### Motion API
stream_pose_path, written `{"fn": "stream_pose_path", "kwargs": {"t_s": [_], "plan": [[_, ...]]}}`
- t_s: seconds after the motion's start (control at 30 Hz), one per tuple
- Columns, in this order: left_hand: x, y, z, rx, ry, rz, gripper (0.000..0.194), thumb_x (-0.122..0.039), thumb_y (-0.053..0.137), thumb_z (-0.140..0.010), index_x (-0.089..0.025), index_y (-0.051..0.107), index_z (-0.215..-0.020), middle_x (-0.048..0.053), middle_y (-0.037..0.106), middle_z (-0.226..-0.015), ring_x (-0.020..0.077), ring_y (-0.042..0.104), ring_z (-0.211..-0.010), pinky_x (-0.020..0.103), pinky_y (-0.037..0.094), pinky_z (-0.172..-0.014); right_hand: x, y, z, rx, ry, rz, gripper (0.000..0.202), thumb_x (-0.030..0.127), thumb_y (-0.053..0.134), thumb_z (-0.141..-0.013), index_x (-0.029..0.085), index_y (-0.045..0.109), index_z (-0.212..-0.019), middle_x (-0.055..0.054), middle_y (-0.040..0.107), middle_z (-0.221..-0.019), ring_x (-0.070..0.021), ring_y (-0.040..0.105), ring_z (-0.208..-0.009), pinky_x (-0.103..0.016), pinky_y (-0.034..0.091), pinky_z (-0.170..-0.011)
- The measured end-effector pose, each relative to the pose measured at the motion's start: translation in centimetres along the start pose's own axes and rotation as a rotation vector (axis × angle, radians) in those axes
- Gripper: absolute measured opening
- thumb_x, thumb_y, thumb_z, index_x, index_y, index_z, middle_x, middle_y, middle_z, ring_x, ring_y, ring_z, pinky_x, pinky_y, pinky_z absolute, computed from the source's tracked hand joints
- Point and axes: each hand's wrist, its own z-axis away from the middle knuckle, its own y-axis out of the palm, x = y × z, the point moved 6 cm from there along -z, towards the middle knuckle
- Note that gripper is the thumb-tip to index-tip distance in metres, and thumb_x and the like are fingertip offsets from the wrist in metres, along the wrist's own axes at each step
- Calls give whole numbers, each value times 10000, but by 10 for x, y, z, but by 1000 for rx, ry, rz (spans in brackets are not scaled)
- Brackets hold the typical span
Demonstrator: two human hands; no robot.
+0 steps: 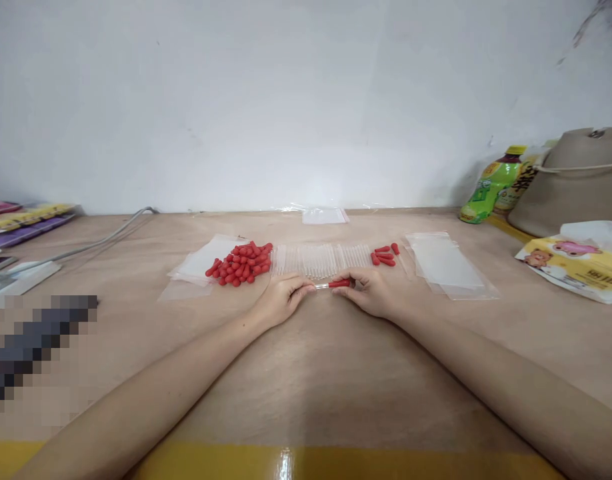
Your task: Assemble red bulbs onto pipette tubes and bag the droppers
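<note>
Between my hands lies a clear glass tube (pixel 322 286) with a red rubber bulb (pixel 339 283) at its right end. My left hand (pixel 282 297) pinches the tube near its left end, fingers closed. The fingers of my right hand (pixel 369 290) are closed on the red bulb. Just beyond my hands a row of clear tubes (pixel 326 259) lies side by side. A heap of red bulbs (pixel 241 263) sits to the left of the row, and several loose red bulbs (pixel 385 255) are at its right end.
Clear plastic bags lie at the left (pixel 199 263) and right (pixel 446 260), with another (pixel 325 216) near the wall. A green bottle (pixel 493 183), a beige bag (pixel 571 180) and a yellow tissue pack (pixel 576 263) stand or lie right. A grey cable (pixel 103 240) runs left.
</note>
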Motion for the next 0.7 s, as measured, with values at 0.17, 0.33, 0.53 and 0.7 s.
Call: {"fn": "stream_pose_path", "kwargs": {"t_s": [0.17,0.33,0.53,0.7], "plan": [[0,3,0,12,19,-21,177,-208,473,-852,-150,639,-837,24,623,-720,110,558,-630,217,442,-607,1,6,0,31,-93,-132,184,113,561,-736,208,660,-859,-15,684,-824,-137,617,-710,-240,489,-648],[-1,3,-1,17,19,-18,177,-205,471,-851,-144,637,-843,31,618,-727,114,556,-639,223,441,-609,-7,15,-1,33,-92,-162,166,143,557,-739,189,657,-864,-13,680,-812,-121,608,-704,-226,481,-650],[-2,-1,-1,-19,-11,36,173,-213,475,-850,-161,639,-829,27,650,-771,126,586,-684,230,462,-632,-20,18,-2,1,-9,-288,155,238,581,-736,173,650,-858,-9,667,-749,-108,577,-639,-220,461,-575],[-1,-1,-1,-19,-39,64,194,-245,462,-857,-170,640,-862,24,655,-777,134,594,-690,239,470,-635,-23,22,-5,-28,52,-506,207,320,611,-706,161,619,-837,-31,656,-796,-124,591,-713,-247,473,-629]]}}
